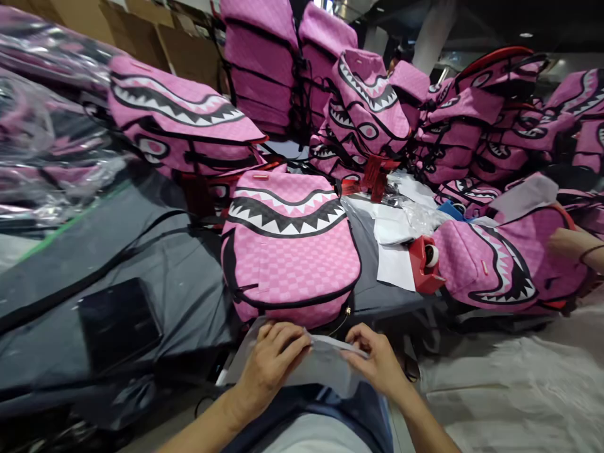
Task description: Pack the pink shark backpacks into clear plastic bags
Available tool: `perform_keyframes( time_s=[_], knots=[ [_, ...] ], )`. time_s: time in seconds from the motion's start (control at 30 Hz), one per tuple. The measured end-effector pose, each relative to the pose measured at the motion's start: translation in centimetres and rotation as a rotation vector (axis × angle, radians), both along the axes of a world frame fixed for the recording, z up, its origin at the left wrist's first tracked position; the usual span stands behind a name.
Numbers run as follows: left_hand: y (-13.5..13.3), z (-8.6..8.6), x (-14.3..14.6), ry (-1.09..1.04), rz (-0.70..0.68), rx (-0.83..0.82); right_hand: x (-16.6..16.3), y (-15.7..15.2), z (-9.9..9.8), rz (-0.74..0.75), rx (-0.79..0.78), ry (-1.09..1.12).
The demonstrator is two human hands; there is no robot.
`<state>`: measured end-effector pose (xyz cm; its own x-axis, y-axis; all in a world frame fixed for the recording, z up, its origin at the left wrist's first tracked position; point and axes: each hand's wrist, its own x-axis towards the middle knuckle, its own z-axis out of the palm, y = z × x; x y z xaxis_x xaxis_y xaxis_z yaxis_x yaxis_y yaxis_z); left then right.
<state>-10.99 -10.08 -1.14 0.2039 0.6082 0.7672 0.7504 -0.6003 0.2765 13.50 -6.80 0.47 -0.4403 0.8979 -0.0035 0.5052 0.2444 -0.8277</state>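
Note:
Both of my hands hold a translucent plastic bag [325,371] by its upper edge, low in front of my body. My left hand [278,355] has its fingers closed over the edge. With thumb and fingers, my right hand [375,358] pinches the other end. Just beyond them a pink checkered backpack [302,267] lies front side up on the grey-covered table, with a black and white shark-mouth print. A small metal zipper pull or chain [348,311] hangs at its near right corner.
Another person's arm [576,245] reaches over a pink backpack [509,258] at right. Nearby stand a red tape dispenser [425,267] and white papers [395,267]. A black tablet-like slab [120,324] lies at left. Stacked backpacks [259,69] rise behind; plastic-wrapped ones [42,126] sit far left.

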Motion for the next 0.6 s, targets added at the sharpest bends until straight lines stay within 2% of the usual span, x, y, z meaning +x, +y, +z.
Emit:
perform_keyframes(
  time_s=[0.07,0.1,0.23,0.33,0.43,0.5,0.57,0.6],
  knots=[
    [-0.2,-0.3,-0.4,0.007,-0.030,0.001,1.2,0.4,-0.6,-0.094,-0.140,0.115],
    [-0.2,-0.6,-0.6,0.012,-0.042,0.001,1.4,0.8,-0.9,-0.150,-0.155,0.175],
    [-0.5,-1.7,-1.2,-0.007,-0.053,0.017,-0.4,4.0,-2.0,-0.313,0.002,0.360],
    [-0.6,-1.8,-1.3,-0.010,-0.047,-0.026,-2.8,6.8,-2.9,-0.292,0.098,0.400],
    [-0.8,-1.1,-1.0,0.016,-0.031,-0.060,-3.6,8.2,-3.8,-0.269,0.155,0.372],
    [-0.9,-0.6,-0.8,0.043,-0.023,-0.066,-2.9,7.7,-4.1,-0.333,0.259,0.316],
    [-0.9,-0.3,-0.5,0.069,-0.017,-0.074,-1.7,6.3,-4.0,-0.425,0.484,0.229],
    [-0.8,-0.2,-0.5,0.077,-0.015,-0.080,-1.1,5.5,-3.8,-0.418,0.627,0.176]
  ],
)
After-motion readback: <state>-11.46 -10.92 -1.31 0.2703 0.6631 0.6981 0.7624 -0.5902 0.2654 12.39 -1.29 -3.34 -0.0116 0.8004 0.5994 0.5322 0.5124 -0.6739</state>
